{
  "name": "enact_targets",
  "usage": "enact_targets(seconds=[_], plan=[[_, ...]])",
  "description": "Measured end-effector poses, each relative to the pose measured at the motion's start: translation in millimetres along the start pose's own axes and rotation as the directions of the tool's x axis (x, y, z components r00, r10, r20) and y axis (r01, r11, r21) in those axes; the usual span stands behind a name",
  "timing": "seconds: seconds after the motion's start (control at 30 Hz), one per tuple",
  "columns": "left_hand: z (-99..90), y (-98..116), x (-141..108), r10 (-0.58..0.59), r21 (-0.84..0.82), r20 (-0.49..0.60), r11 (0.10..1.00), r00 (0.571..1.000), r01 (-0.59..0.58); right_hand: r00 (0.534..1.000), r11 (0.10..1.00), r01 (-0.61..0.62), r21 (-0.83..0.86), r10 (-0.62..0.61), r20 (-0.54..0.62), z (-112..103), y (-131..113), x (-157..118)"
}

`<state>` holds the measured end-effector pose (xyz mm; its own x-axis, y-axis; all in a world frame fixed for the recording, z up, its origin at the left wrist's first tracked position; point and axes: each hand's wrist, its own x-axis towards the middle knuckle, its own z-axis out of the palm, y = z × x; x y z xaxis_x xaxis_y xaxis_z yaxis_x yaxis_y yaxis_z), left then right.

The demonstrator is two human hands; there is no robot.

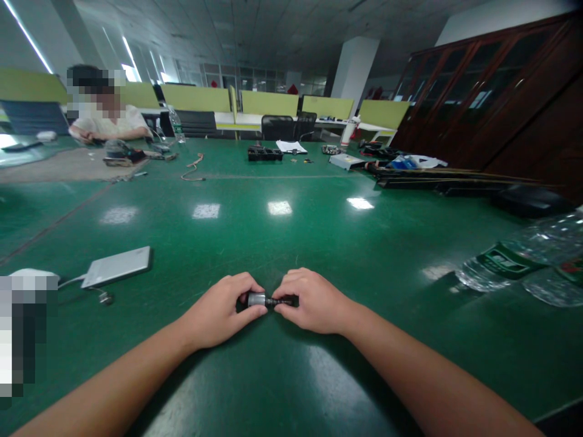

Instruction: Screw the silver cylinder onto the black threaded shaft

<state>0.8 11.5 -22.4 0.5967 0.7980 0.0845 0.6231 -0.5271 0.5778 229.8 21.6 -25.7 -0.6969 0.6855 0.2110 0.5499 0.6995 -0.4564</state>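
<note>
Low over the green table (246, 243), both of my hands meet on one small part lying crosswise. My left hand (223, 309) is closed around its silver metal cylinder (257, 299), thumb below and fingers above. From the cylinder's right end runs a thin dark ribbed rod (274, 301), pinched by the thumb and fingertips of my right hand (312, 300). Whether rod and cylinder are one piece or two joined ones I cannot tell. My fingers hide part of both.
A silver power bank (118, 267) with a white cable lies to the left. Clear plastic bottles (505, 261) lie at the right. Further back are a black compartment tray (265, 153), papers (291, 147) and dark long bars (437, 179). Another person (109, 121) sits at the far left.
</note>
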Motion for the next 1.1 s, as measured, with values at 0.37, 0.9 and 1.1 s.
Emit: enact_targets(seconds=[0.37,0.9,1.1], plan=[[-1.4,2,0,0.004,-0.001,-0.007,1.0,1.0,-0.004,0.999,1.0,-0.021,-0.011,0.021,0.039,-10,-1,-2],[-1.9,2,-2,-0.014,-0.009,-0.013,1.0,1.0,0.013,0.996,0.998,-0.057,-0.013,0.058,0.062,-18,7,-4],[-2.5,2,-4,-0.018,-0.006,-0.009,1.0,1.0,0.018,0.994,0.996,-0.082,-0.034,0.085,0.073,-26,9,-5]])
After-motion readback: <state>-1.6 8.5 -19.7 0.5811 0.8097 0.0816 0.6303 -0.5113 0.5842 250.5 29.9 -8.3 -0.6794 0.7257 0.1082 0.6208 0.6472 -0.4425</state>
